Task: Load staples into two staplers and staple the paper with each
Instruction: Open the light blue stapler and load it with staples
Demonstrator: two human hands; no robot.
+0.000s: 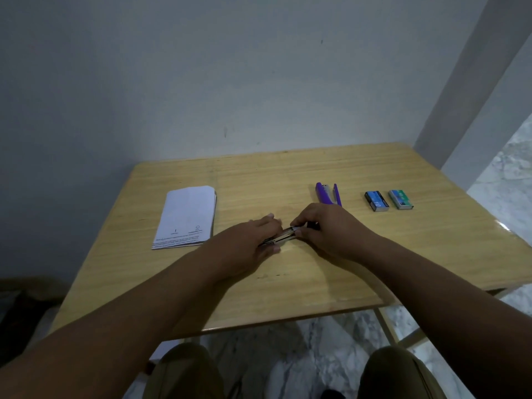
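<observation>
A metal stapler (283, 236) is gripped mid-table by both hands: left hand (247, 244) wrapped round its near end, right hand (328, 228) pinching the far end. The purple stapler (328, 194) lies open behind, paper (187, 218) left, two staple boxes (388, 200) right.

Both hands met over the wooden table (316, 272), the left hand (247, 243) and right hand (331, 228) gripping a metal stapler (283, 236). A purple stapler (328, 194) lay open beyond, paper (187, 217) to the left, two staple boxes (388, 200) to the right.
</observation>
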